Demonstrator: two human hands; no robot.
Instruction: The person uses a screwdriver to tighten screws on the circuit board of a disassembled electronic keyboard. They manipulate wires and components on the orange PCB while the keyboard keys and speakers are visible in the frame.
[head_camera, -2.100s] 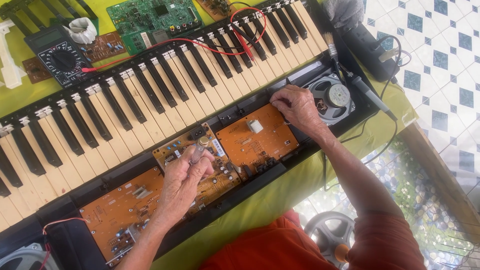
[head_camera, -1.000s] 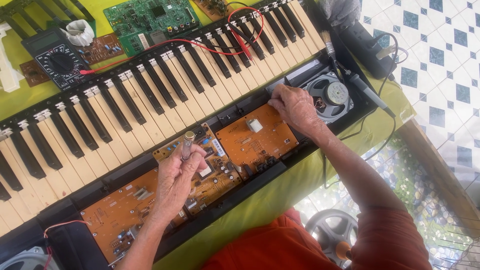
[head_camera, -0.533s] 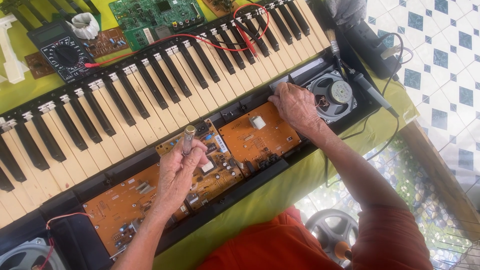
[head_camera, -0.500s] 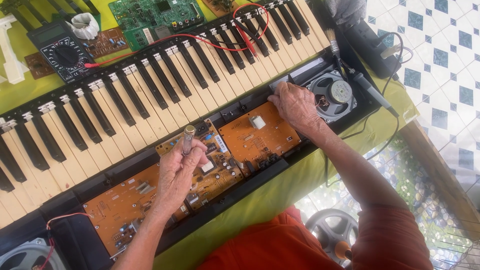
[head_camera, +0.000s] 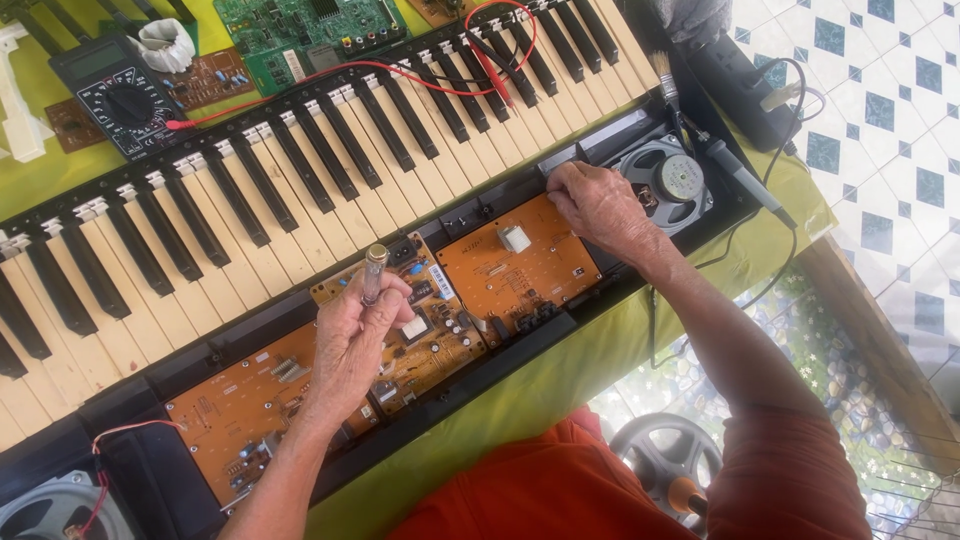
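Note:
An opened electronic keyboard lies across a yellow-green cloth, its orange circuit boards bared along the near edge. My left hand is over the middle board, shut on a small clear vial or tube whose tip points away from me. My right hand rests on the top right corner of the right-hand board, fingers pressed down beside a round speaker.
A black multimeter with red leads and a green circuit board lie beyond the keys. A brush and a pen-like tool sit at right. A second speaker shows at bottom left. Tiled floor is on the right.
My left hand has lifted slightly off the middle board and turned the small tube upright. My right hand has stayed at the board's corner.

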